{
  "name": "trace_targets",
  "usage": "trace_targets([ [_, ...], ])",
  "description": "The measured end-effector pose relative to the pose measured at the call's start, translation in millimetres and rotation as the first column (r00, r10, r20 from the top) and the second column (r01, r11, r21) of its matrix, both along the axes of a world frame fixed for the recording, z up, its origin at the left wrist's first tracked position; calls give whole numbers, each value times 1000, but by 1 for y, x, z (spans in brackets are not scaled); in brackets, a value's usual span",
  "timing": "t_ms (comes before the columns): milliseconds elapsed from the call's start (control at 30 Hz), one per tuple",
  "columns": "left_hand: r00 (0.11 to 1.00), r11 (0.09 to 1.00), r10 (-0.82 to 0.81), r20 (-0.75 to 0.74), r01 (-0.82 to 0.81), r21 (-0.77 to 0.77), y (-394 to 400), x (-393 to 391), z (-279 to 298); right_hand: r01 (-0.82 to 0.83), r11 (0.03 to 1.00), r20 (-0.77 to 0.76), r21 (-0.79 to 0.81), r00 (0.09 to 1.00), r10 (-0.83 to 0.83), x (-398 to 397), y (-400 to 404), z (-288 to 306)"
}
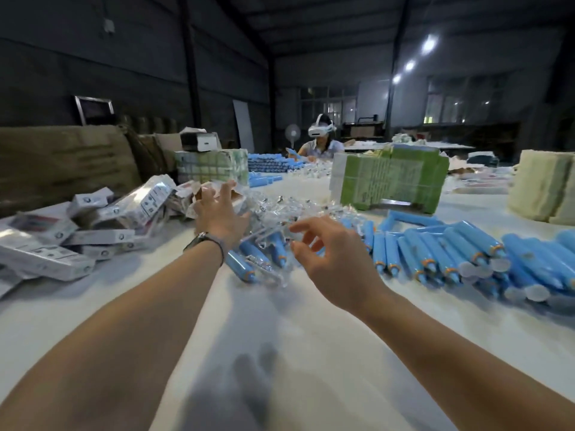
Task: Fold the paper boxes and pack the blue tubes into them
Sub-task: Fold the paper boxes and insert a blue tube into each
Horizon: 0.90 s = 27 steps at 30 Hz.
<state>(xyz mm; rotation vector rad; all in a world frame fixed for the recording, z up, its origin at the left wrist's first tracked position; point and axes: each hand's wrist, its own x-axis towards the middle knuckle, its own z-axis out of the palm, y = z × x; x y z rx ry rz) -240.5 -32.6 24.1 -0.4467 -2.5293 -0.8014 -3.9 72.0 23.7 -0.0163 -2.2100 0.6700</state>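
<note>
Both hands are empty with fingers spread: left hand (217, 213), right hand (326, 253). Blue tubes (249, 259) in clear wrap lie between them. Best to grab one tube gently.

Left arm: your forearm is bare to the frame edge, no sleeve showing.
Left wrist: you wear a watch (199, 238) with a metallic case, plus a thin dark band (219, 246) just beside it.
Right arm: bare likewise, no sleeve in view.
Hands: your left hand (219, 213) and right hand (330, 253) are ungloved; no rings can be made out.
</note>
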Motion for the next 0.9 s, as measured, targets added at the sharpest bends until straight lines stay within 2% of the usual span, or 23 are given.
trace_targets([
  [67,1000,993,2,14,-1,-122,13,-17,4,-3,1000,-4,-1,1000,3,1,3,-1],
  [167,1000,983,-6,28,11,-183,28,-31,6,-2,1000,-3,-3,1000,2,1,7,-3],
  [367,992,993,23,-121,-37,-110,37,9,11,-3,999,-33,-34,999,2,0,19,0],
  [467,953,991,-117,-280,92,-99,40,50,18,15,998,-41,-61,999,-18,0,24,2],
  [567,834,962,-223,-504,273,28,41,93,32,32,997,-43,-70,998,-35,-1,32,1],
  [633,756,911,-250,-605,396,118,42,125,44,2,993,-24,-115,1000,-5,-2,37,-3],
  [700,765,843,-305,-567,495,214,44,154,51,-52,987,-31,-154,998,48,-1,35,-5],
  [800,840,720,-442,-314,541,435,46,177,56,-57,979,-101,-194,994,38,-1,30,-3],
  [867,794,602,-570,-211,578,551,39,183,56,-41,973,-152,-227,988,6,1,31,2],
  [900,754,539,-628,-193,600,592,35,185,54,-85,959,-186,-270,982,35,3,31,6],
])
